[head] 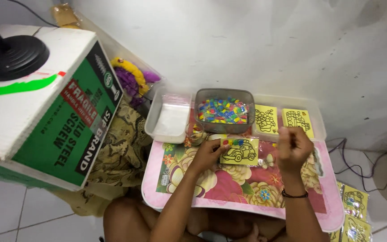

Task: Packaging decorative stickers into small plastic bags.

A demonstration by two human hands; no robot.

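Note:
A yellow card with a car outline [240, 151], partly coloured at its top left, lies on a small pink tray table with a flower pattern [229, 188]. My left hand [209, 154] rests on the card's left edge and holds it down. My right hand [293, 148] hovers just right of the card with fingers curled in; whether it pinches something small I cannot tell. Behind the card stands a grey tub of small colourful pieces [224, 110].
Two more yellow outline cards [266, 119] [298, 120] lie in a clear tray at the back, beside a white-lidded clear box [169, 117]. A green and white cardboard carton [45, 112] stands left. Packed yellow cards [354, 210] lie on the floor right, near cables.

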